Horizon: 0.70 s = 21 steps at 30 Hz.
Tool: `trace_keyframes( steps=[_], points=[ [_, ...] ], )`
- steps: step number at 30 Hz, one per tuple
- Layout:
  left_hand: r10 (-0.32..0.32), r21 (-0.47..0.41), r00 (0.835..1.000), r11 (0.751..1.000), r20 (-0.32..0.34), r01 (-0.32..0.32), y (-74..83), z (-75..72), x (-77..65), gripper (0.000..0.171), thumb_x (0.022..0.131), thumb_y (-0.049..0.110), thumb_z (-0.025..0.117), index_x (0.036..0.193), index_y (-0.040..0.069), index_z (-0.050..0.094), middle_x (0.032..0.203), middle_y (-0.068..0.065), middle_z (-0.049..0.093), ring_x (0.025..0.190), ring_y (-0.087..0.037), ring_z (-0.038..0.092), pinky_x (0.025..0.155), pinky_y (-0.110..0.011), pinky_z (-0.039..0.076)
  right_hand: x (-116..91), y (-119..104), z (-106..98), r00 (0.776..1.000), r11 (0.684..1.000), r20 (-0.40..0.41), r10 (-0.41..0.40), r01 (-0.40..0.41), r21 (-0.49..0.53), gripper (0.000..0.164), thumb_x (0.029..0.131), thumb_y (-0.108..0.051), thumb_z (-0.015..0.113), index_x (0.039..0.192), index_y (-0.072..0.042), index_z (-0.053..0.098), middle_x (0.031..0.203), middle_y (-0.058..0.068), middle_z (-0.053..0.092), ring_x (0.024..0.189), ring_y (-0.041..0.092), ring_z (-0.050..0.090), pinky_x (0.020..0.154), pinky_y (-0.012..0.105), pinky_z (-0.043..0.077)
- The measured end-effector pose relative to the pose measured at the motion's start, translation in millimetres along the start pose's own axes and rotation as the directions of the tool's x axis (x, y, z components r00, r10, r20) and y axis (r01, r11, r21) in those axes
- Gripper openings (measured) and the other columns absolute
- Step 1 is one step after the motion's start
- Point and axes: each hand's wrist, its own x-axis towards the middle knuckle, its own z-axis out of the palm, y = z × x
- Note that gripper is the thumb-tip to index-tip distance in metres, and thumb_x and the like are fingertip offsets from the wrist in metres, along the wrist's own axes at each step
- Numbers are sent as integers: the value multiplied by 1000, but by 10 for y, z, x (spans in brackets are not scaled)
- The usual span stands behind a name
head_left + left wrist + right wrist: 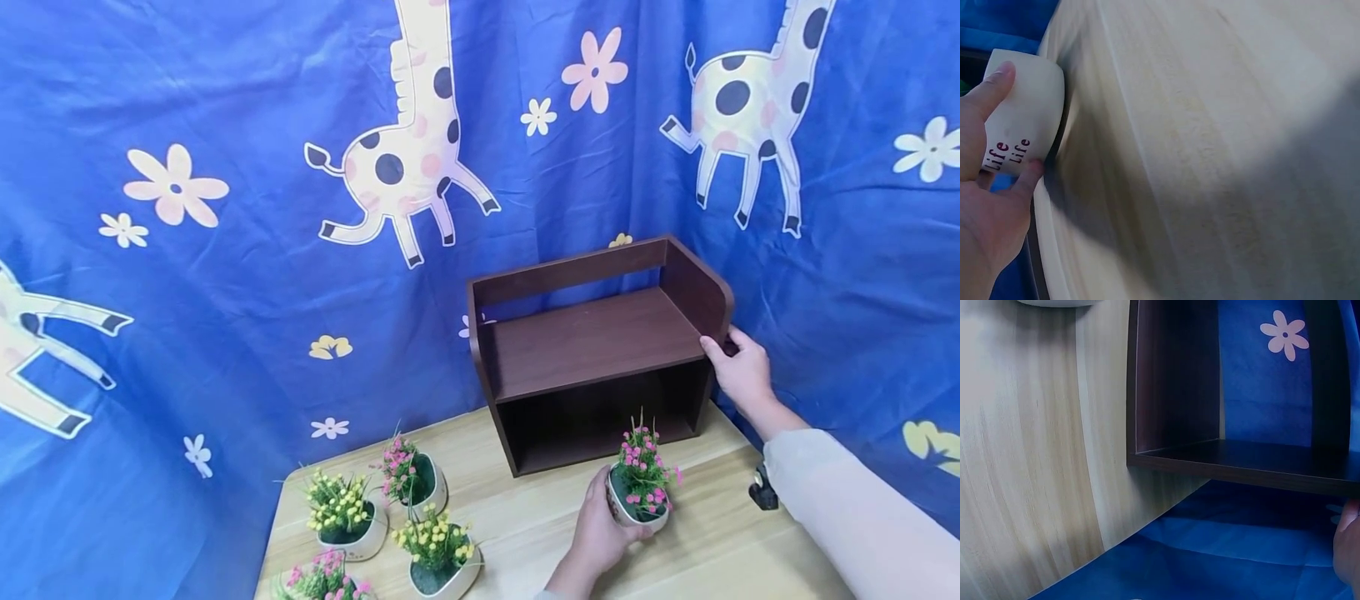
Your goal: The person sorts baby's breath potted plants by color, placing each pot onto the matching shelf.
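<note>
My left hand (597, 533) grips a small white oval pot of pink artificial flowers (643, 467) in front of the shelf. In the left wrist view, thumb and fingers hold the white pot (1034, 103), its side printed with "Life" in dark red, close over the tabletop. At the right end of a dark brown two-tier wooden shelf (592, 337), my right hand (742, 375) holds the side panel. Its thumb lies at the panel's front edge, with other fingers partly hidden behind. The right wrist view shows the shelf's side board (1241, 469) and only a bit of that hand.
Several more potted flowers stand at the left: yellow ones (341, 512), pink ones (405, 471) and another yellow pot (442, 554). A small black object (762, 490) lies near the right table edge. Blue giraffe-print cloth (255, 275) hangs behind the wooden table (525, 517).
</note>
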Motion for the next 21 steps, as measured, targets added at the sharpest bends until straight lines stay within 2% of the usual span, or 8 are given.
trace_keyframes(
  steps=[5,13,21],
  points=[
    [50,20,999,999,-19,-50,3,-13,91,118,59,38,95,156,13,31,156,-6,43,137,-29,52,117,-46,42,7,-5,-1,1000,1000,-4,3,-3,-14,48,95,-38,68,131,-8,65,105,23,72,76,-15,46,69,10,40],
    [86,-3,996,996,-28,-86,50,-41,315,112,65,34,94,155,14,31,154,-4,39,137,-26,51,118,-42,42,4,34,8,1000,1000,7,10,-10,-11,47,95,-39,67,133,-11,65,104,21,73,76,-17,46,68,8,40],
    [104,50,994,994,-46,-101,103,-71,552,113,70,35,91,159,13,25,157,-6,36,138,-26,50,117,-40,43,-8,8,-11,1000,1000,3,10,-10,-11,47,95,-36,68,133,-9,65,104,23,74,74,-19,44,69,9,40]
  ],
)
